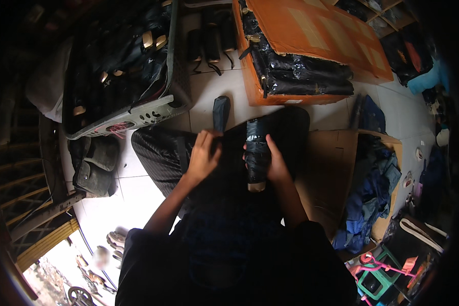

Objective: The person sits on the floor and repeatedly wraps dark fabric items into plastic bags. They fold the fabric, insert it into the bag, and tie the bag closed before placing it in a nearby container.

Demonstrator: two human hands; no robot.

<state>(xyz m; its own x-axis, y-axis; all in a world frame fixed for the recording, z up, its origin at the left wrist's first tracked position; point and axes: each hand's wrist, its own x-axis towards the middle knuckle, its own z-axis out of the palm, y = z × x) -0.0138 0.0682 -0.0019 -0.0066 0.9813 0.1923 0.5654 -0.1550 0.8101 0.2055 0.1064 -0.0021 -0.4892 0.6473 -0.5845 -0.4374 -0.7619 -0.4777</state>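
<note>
My right hand (276,162) is closed around a folded dark umbrella (257,148), held upright over my lap. Small white marks show on its cover, and a tan end piece points toward me. To the left, my left hand (205,157) has its thumb and fingers apart, with nothing seen between them. Its fingertips are by the near end of a narrow grey-blue cloth sleeve (221,113); whether they touch it I cannot tell.
A grey plastic basket (160,104) of dark umbrellas stands front left. Ahead lie several black umbrellas (210,41) with straps. An orange carton (290,99) holds black wrapped bundles. Blue cloth fills a cardboard box (336,153) at right. Dark bags (94,168) lie left.
</note>
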